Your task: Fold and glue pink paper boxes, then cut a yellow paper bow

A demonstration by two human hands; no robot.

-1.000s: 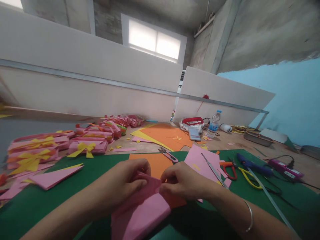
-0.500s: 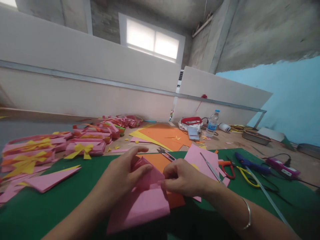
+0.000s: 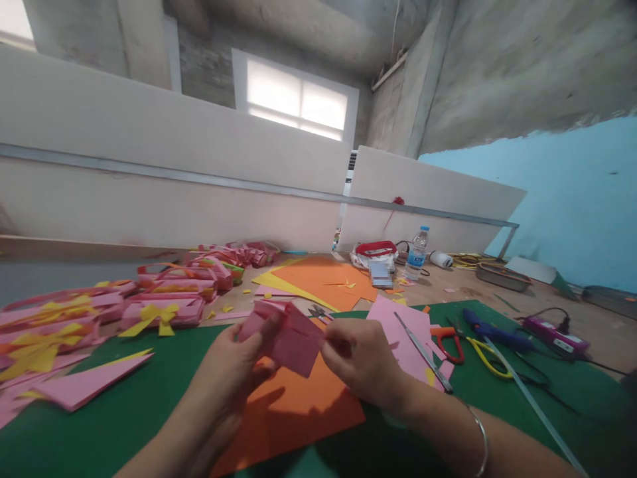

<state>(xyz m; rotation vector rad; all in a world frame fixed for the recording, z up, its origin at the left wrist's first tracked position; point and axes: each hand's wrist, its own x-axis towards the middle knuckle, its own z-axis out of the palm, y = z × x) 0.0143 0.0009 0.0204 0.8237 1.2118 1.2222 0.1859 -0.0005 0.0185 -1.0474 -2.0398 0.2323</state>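
Note:
A folded pink paper piece (image 3: 288, 335) is lifted above the table between both my hands. My left hand (image 3: 233, 362) pinches its left side with thumb and fingers closed on it. My right hand (image 3: 361, 358) grips its right edge, fingers curled. Under them an orange sheet (image 3: 303, 405) lies flat on the green cutting mat (image 3: 99, 425).
Finished pink paper pieces with yellow bows (image 3: 154, 312) are heaped at the left. A loose pink folded sheet (image 3: 84, 385) lies on the mat. At the right lie a metal ruler (image 3: 423, 342), orange scissors (image 3: 448, 338), a glue gun (image 3: 490, 328). A water bottle (image 3: 415, 252) stands behind.
The pink piece has been raised off the table and folded smaller, uncovering the orange sheet beneath. Both hands rose with it. The camera tilted slightly.

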